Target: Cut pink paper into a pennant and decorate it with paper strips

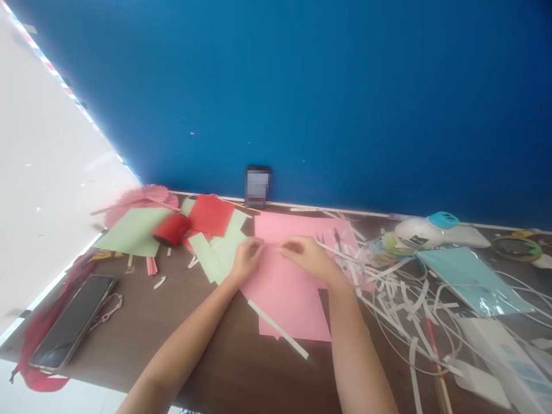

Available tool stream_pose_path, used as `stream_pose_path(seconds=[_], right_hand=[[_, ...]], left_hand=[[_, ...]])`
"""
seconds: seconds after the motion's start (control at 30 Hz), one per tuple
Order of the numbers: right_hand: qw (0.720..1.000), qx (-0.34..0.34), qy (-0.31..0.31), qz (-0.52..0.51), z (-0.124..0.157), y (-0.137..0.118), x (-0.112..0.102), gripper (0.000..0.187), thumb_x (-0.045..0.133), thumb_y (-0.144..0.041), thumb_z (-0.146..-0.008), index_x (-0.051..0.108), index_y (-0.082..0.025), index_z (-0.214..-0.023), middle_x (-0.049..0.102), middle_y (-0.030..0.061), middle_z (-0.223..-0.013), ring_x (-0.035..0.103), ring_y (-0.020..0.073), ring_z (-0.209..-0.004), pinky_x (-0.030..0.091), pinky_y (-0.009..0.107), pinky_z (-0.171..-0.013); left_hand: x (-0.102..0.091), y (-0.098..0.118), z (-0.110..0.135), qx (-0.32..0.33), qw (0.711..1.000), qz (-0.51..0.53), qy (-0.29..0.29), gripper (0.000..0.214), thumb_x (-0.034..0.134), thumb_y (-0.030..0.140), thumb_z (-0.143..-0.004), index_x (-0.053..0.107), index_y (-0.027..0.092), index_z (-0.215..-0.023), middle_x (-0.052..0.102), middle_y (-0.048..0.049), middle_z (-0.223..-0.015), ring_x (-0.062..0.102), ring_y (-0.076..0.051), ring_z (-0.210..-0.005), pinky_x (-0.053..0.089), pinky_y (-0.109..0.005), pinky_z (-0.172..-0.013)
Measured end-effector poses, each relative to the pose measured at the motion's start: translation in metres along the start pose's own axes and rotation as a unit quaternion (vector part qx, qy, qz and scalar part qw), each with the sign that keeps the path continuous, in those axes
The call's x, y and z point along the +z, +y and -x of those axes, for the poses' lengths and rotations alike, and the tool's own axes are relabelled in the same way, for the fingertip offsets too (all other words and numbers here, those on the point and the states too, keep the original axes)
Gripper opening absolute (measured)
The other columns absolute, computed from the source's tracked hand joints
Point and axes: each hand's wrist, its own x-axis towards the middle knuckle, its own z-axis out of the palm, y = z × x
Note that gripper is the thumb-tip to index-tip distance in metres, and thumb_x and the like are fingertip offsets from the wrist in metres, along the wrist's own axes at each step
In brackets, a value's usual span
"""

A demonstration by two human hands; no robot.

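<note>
Pink paper (293, 310) lies in front of me in overlapping sheets. My left hand (249, 257) is closed in a pinch at the left side of the paper, fingertips against a pink edge. Opposite it, my right hand (307, 257) pinches with thumb and fingers curled, a short span of pink between the two hands. The exact grip is blurred. A pale green paper strip (278, 329) lies slantwise across the lower pink sheet. Beyond my right hand, a dark pointed tool, perhaps scissors (337, 238), rests on the pink paper.
Left stand green sheets (135, 230), red paper (212, 214), a red roll (171, 230) and a phone (73, 322). Right are tangled white strips (401, 299), a white bottle (420, 231) and a blue packet (474, 280). A small device (257, 185) leans on the blue wall.
</note>
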Motion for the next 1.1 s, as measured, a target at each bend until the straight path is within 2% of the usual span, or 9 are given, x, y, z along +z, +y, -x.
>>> stream_pose_path(seconds=[0.1,0.3,0.57,0.8,1.1], right_hand=[[0.998,0.003,-0.042,0.037,-0.006,0.001,0.001,0.017,0.052,-0.031,-0.077,0.063,-0.018,-0.075,0.065,0.0030,-0.078,0.058,0.0162,-0.075,0.045,0.030,-0.069],[0.998,0.022,-0.024,0.051,-0.022,0.026,0.013,0.020,0.052,-0.033,-0.076,0.062,-0.016,-0.075,0.064,0.0037,-0.078,0.057,0.0164,-0.073,0.044,0.030,-0.068],[1.000,0.009,0.013,0.017,-0.032,0.050,0.024,0.021,0.054,-0.035,-0.075,0.061,-0.016,-0.072,0.064,0.0036,-0.073,0.057,0.0158,-0.069,0.044,0.029,-0.066],[0.999,0.014,0.026,0.023,-0.034,0.051,0.028,0.019,0.054,-0.033,-0.074,0.061,-0.015,-0.070,0.064,0.0037,-0.072,0.057,0.0158,-0.069,0.044,0.028,-0.066],[0.999,0.012,0.037,0.015,-0.036,0.051,0.031,0.018,0.054,-0.031,-0.074,0.062,-0.015,-0.071,0.064,0.0048,-0.074,0.057,0.0162,-0.069,0.044,0.029,-0.068]], left_hand=[[0.000,0.004,0.001,-0.048,0.989,0.133,-0.045,0.022,0.052,0.033,-0.078,0.065,0.016,-0.081,0.066,-0.0069,-0.085,0.061,-0.018,-0.080,0.046,-0.032,-0.078],[0.001,0.005,0.000,-0.099,0.973,0.209,-0.025,0.024,0.054,0.033,-0.077,0.067,0.016,-0.088,0.068,-0.0080,-0.092,0.061,-0.020,-0.086,0.045,-0.033,-0.081],[0.008,-0.007,-0.002,-0.099,0.972,0.212,-0.025,0.021,0.055,0.029,-0.076,0.067,0.016,-0.086,0.068,-0.0077,-0.090,0.062,-0.019,-0.085,0.046,-0.032,-0.080],[0.006,-0.006,-0.003,-0.108,0.969,0.222,-0.027,0.021,0.057,0.029,-0.075,0.068,0.016,-0.086,0.069,-0.0076,-0.091,0.063,-0.019,-0.085,0.047,-0.031,-0.080],[0.006,-0.005,-0.002,-0.084,0.976,0.198,-0.024,0.022,0.054,0.030,-0.077,0.068,0.016,-0.088,0.068,-0.0073,-0.092,0.062,-0.019,-0.086,0.047,-0.031,-0.080]])
